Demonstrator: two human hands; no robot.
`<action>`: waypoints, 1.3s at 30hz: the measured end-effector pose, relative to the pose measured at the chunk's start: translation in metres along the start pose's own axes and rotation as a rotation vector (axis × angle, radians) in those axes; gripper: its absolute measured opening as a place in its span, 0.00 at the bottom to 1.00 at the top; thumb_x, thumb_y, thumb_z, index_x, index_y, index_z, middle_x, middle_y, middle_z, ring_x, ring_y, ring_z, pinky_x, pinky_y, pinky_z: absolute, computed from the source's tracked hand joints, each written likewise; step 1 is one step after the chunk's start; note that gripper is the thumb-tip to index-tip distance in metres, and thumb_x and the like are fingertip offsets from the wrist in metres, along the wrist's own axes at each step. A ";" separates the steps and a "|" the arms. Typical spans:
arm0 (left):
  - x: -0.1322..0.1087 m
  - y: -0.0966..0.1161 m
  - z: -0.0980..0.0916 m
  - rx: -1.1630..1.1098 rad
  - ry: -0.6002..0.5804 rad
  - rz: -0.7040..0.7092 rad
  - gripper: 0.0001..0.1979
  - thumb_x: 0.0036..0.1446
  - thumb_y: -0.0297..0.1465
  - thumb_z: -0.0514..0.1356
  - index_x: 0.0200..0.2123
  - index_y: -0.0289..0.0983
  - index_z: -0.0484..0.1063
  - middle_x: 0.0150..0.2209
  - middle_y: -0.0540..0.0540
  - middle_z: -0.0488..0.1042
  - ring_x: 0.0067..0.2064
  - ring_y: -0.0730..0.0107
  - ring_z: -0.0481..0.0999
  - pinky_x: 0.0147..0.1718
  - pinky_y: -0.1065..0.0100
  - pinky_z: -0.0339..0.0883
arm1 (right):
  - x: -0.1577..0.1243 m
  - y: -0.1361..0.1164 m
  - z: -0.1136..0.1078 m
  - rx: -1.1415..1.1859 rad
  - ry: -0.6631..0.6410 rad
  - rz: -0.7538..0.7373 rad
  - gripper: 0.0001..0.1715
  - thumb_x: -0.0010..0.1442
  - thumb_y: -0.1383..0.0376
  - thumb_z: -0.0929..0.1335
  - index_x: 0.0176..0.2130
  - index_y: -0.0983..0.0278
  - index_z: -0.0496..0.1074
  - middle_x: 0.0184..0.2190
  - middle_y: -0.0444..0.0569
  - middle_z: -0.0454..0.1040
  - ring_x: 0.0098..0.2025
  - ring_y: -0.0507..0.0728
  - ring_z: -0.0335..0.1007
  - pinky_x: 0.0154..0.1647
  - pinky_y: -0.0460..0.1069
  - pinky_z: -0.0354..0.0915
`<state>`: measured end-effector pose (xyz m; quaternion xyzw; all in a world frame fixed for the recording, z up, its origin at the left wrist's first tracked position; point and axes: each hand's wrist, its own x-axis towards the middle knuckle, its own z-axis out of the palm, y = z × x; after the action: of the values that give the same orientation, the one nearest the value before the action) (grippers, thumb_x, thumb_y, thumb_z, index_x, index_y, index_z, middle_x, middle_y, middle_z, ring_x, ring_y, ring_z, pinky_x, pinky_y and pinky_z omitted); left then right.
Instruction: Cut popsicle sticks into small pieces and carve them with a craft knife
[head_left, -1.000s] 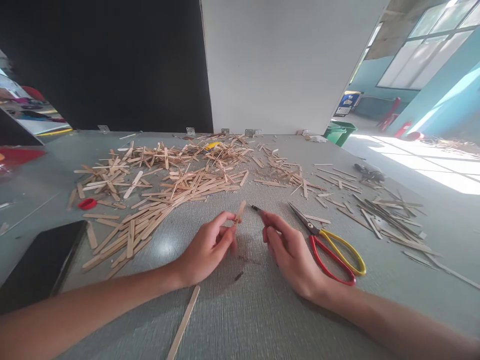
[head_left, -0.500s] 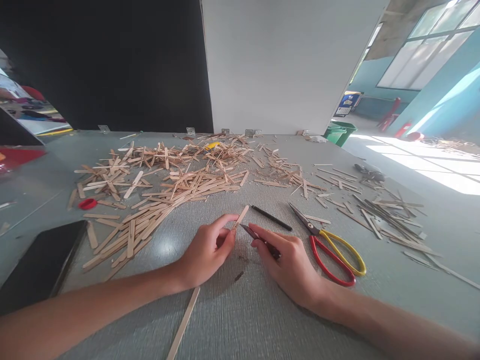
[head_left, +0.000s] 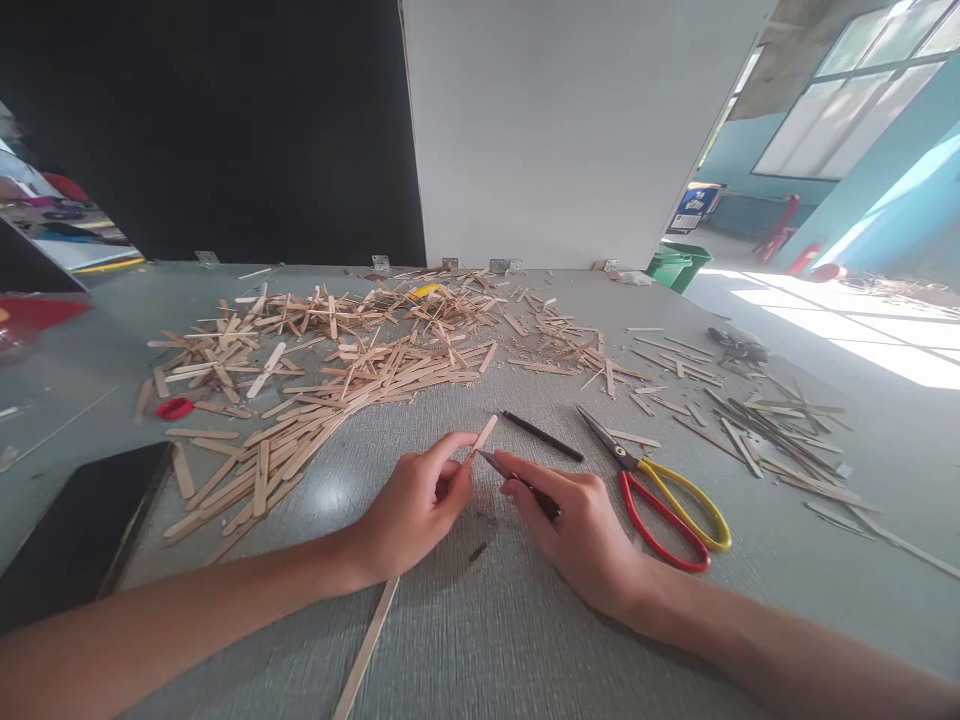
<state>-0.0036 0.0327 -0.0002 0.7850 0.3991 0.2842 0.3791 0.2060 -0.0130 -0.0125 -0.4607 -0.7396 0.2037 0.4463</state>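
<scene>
1. Centrally, a stick (head_left: 486, 432) is pinched in the left hand (head_left: 411, 510), its long axis slanted away from the person and to the right.
2. A knife (head_left: 491, 462) is gripped in the right hand (head_left: 585, 530), its tip aimed leftward across the stick; whether the wood is touched cannot be told.
3. The stick is held between both hands, nearer the left.
4. A black rod (head_left: 543, 436) is seen just beyond the right hand, with scissors (head_left: 634, 463) to its right.
5. Farther out, a pile (head_left: 375, 385) of sticks is spread over the table (head_left: 465, 650); a phone (head_left: 86, 530) is seen at far left.
</scene>
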 end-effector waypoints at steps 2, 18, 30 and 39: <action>0.000 0.000 0.000 0.010 -0.005 0.003 0.15 0.71 0.31 0.52 0.57 0.35 0.69 0.21 0.61 0.62 0.22 0.75 0.55 0.22 0.72 0.49 | 0.000 0.000 0.000 -0.006 0.001 -0.005 0.20 0.70 0.70 0.65 0.56 0.70 0.81 0.36 0.53 0.87 0.30 0.54 0.82 0.31 0.48 0.72; 0.002 0.006 -0.002 -0.086 -0.030 -0.035 0.12 0.74 0.37 0.52 0.52 0.37 0.67 0.20 0.60 0.61 0.21 0.74 0.54 0.21 0.71 0.47 | -0.001 0.002 0.000 0.027 -0.004 0.022 0.19 0.71 0.70 0.65 0.57 0.67 0.79 0.40 0.51 0.87 0.37 0.55 0.84 0.39 0.48 0.75; 0.003 0.006 -0.007 -0.290 -0.023 -0.097 0.12 0.72 0.42 0.59 0.40 0.39 0.68 0.22 0.59 0.62 0.22 0.76 0.54 0.19 0.74 0.49 | 0.000 0.001 -0.001 -0.036 0.050 0.075 0.18 0.70 0.69 0.64 0.56 0.67 0.76 0.35 0.49 0.82 0.28 0.53 0.74 0.30 0.48 0.67; 0.004 0.003 -0.006 -0.378 0.013 -0.070 0.16 0.73 0.46 0.57 0.39 0.40 0.67 0.24 0.57 0.65 0.23 0.74 0.63 0.21 0.74 0.56 | 0.003 -0.004 -0.003 0.000 -0.083 0.133 0.13 0.68 0.66 0.69 0.30 0.62 0.73 0.22 0.39 0.68 0.24 0.51 0.60 0.27 0.48 0.56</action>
<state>-0.0049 0.0366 0.0063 0.6836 0.3681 0.3460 0.5268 0.2059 -0.0130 -0.0066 -0.5000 -0.7253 0.2520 0.4005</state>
